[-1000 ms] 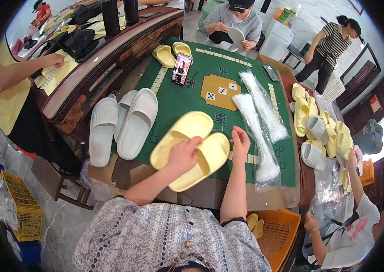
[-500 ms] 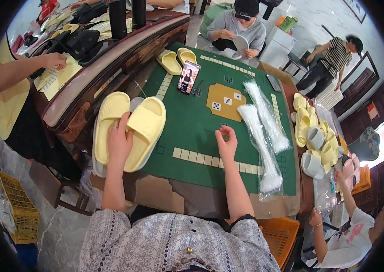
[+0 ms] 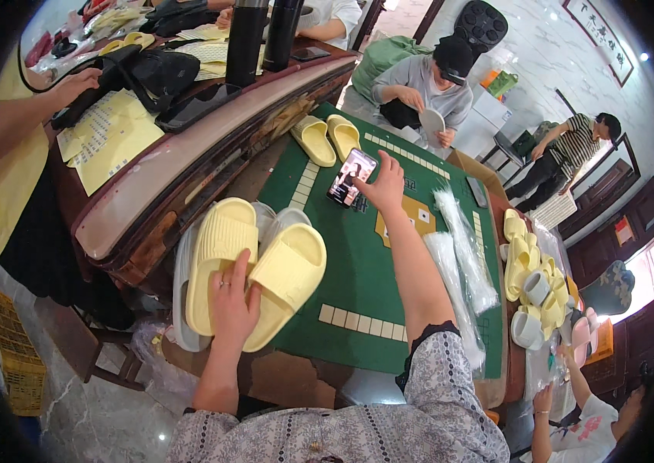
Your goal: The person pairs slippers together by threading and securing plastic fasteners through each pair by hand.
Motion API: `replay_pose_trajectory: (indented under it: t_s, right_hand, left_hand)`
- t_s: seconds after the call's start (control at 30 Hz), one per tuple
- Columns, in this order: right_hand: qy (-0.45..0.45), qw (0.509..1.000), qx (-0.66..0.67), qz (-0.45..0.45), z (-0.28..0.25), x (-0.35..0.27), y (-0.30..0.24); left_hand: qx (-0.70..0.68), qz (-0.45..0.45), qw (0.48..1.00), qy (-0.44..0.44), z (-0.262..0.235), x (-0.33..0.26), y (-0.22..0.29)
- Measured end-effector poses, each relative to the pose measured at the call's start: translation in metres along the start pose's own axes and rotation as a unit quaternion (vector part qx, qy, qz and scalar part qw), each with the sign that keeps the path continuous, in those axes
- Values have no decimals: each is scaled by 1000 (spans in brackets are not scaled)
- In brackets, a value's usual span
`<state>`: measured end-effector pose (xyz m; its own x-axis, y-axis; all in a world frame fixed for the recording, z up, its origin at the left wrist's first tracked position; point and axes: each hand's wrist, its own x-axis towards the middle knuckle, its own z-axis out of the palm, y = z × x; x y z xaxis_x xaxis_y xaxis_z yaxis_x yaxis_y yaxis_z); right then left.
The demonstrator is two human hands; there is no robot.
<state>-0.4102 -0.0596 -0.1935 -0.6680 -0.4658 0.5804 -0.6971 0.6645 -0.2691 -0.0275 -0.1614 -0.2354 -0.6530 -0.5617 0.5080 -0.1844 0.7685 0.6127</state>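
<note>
A green-topped table (image 3: 358,262) carries the work. On its left edge a pair of yellow slippers (image 3: 254,266) lies atop white ones, pinned flat under the open left hand (image 3: 234,305); toward the far edge, the right hand (image 3: 383,184) spreads its fingers on a propped phone (image 3: 352,177).

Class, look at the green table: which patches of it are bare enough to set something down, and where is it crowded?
Bare green felt lies between the yellow slippers under the left hand and the right forearm, down to the row of cream tiles. It is crowded along the right edge: clear plastic bags, then the slipper heap. The right hand touches the phone.
</note>
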Motion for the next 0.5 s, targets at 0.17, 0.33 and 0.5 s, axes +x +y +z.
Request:
replay_pose_trajectory:
  t_s: [0.17,0.33,0.5]
  right_hand:
    - [-19,999,-40,-5,26,15,-1]
    - [-7,999,-48,-16,39,18,-3]
    - [48,999,-18,-14,39,23,9]
  left_hand:
    - [-21,16,1000,6,0,0,-5]
    - [-5,21,1000,-12,-2,-2,-3]
    - [-20,14,1000,-14,-1,-3,-2]
